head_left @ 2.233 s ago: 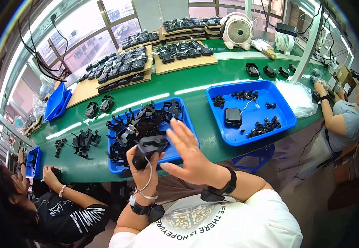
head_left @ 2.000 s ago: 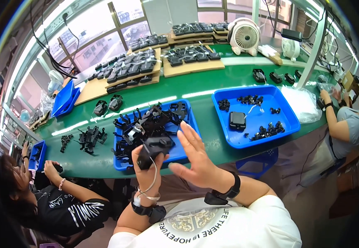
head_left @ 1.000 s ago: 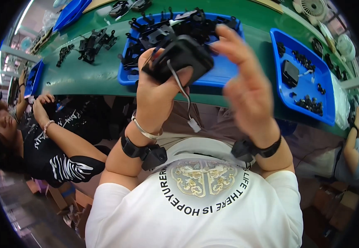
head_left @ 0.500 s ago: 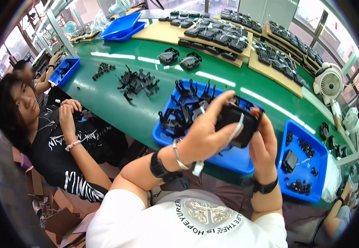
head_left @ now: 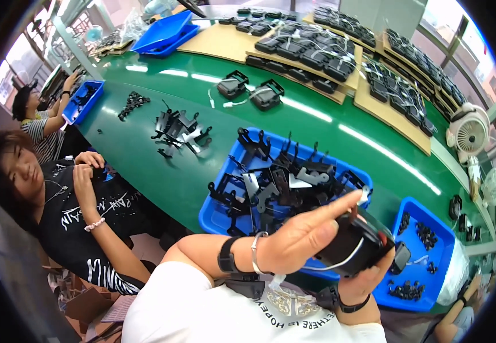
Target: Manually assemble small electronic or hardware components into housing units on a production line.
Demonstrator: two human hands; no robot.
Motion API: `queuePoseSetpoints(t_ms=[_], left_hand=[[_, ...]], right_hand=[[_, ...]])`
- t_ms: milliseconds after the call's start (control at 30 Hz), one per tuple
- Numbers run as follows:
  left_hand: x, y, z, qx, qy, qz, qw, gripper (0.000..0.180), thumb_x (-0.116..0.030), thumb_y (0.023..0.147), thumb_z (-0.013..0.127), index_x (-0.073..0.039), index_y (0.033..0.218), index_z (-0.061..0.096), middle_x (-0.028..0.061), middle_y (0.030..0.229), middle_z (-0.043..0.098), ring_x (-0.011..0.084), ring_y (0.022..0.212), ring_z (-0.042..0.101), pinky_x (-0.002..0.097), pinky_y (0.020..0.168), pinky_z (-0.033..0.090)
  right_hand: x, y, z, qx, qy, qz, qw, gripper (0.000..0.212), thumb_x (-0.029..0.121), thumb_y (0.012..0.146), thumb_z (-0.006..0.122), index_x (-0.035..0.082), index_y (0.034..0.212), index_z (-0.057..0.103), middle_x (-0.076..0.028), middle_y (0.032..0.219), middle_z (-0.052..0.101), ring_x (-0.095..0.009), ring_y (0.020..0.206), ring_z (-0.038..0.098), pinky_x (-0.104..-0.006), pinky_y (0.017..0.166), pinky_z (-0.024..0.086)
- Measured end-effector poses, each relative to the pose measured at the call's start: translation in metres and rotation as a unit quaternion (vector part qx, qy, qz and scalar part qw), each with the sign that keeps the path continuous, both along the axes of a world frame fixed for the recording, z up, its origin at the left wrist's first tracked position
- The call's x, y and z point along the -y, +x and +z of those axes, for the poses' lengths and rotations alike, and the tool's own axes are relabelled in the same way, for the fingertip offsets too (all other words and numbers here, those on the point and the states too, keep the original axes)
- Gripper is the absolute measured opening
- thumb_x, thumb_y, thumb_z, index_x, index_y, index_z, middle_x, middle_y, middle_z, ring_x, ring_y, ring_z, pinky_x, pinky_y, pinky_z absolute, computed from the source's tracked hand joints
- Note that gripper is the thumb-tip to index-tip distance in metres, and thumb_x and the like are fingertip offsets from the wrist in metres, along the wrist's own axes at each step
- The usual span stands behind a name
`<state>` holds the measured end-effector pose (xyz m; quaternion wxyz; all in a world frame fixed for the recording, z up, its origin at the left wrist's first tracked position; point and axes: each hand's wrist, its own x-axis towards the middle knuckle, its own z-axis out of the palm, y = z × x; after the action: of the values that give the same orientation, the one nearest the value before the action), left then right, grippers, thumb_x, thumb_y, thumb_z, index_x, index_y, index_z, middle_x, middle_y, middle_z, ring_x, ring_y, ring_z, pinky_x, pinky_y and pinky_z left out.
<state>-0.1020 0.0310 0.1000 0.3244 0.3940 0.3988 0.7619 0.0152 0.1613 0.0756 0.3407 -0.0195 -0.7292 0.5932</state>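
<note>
Both hands are closed around a black box-shaped device (head_left: pixel 348 247) with a thin white cable across its near face. My left hand (head_left: pixel 299 240) grips it from the left, thumb against the near face and fingers stretched along the far edge. From below and the right, my right hand (head_left: pixel 365 281) supports it, its fingertips partly hidden. The cable's white connector (head_left: pixel 276 281) hangs beneath my left wrist. Just beyond the hands, a blue tray (head_left: pixel 209 216) holds a heap of black brackets (head_left: pixel 276 186).
To the right stands another blue tray (head_left: pixel 439 260) with small black parts and a similar device (head_left: pixel 400 257). Loose brackets (head_left: pixel 180 132) and two devices (head_left: pixel 267 94) lie on the green table (head_left: pixel 133 123). Stacked boards carry more devices (head_left: pixel 311 48). A co-worker (head_left: pixel 59 200) sits at left.
The device and both hands have come lower and closer to me, and the device has tilted. The whole view has shifted, so the bracket tray shows more fully.
</note>
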Motion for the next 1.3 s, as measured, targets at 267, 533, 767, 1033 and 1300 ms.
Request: queuePoseSetpoints(t_ms=[267, 533, 767, 1033, 1300], left_hand=[[-0.009, 0.009, 0.006, 0.02, 0.048, 0.049, 0.997, 0.045, -0.025, 0.097, 0.036, -0.002, 0.135, 0.029, 0.0093, 0.113, 0.052, 0.0139, 0.103, 0.048, 0.0266, 0.09, 0.037], [-0.011, 0.001, 0.002, 0.014, -0.021, 0.011, 1.0, 0.045, -0.028, 0.096, 0.038, -0.004, 0.133, 0.03, 0.0062, 0.113, 0.052, 0.0111, 0.101, 0.049, 0.0256, 0.085, 0.041], [-0.011, -0.003, 0.001, 0.024, -0.069, -0.004, 0.997, 0.042, -0.029, 0.096, 0.039, -0.003, 0.129, 0.038, 0.0062, 0.113, 0.053, 0.0106, 0.102, 0.05, 0.0252, 0.086, 0.041], [-0.019, 0.001, -0.009, 0.052, -0.055, 0.033, 0.997, 0.045, -0.031, 0.096, 0.04, -0.001, 0.129, 0.036, 0.0063, 0.104, 0.057, 0.012, 0.095, 0.053, 0.0257, 0.082, 0.044], [-0.007, -0.01, 0.004, 0.076, -0.087, -0.036, 0.993, 0.042, -0.035, 0.096, 0.039, -0.006, 0.126, 0.033, 0.0061, 0.089, 0.057, 0.0142, 0.08, 0.055, 0.0273, 0.07, 0.046]], right_hand=[[-0.004, 0.011, -0.008, -0.013, 0.007, -0.039, 0.999, 0.073, 0.055, 0.088, 0.032, -0.004, 0.131, 0.028, -0.023, 0.128, 0.037, -0.031, 0.112, 0.046, -0.0401, 0.09, 0.042], [0.008, -0.011, 0.0, -0.004, -0.034, -0.147, 0.989, 0.075, 0.056, 0.087, 0.033, -0.003, 0.133, 0.028, -0.021, 0.131, 0.034, -0.034, 0.115, 0.044, -0.0425, 0.088, 0.044], [0.01, -0.018, 0.003, -0.01, -0.153, -0.122, 0.981, 0.071, 0.052, 0.088, 0.033, -0.001, 0.134, 0.029, -0.019, 0.134, 0.032, -0.032, 0.122, 0.037, -0.0422, 0.096, 0.037], [0.012, -0.023, 0.012, -0.059, -0.041, -0.118, 0.99, 0.054, 0.037, 0.092, 0.035, -0.007, 0.121, 0.045, -0.024, 0.118, 0.049, -0.033, 0.107, 0.051, -0.0442, 0.082, 0.046], [0.013, -0.03, 0.008, -0.086, -0.035, -0.157, 0.983, 0.058, 0.041, 0.091, 0.035, -0.008, 0.12, 0.046, -0.025, 0.11, 0.055, -0.033, 0.098, 0.057, -0.0425, 0.078, 0.049]])
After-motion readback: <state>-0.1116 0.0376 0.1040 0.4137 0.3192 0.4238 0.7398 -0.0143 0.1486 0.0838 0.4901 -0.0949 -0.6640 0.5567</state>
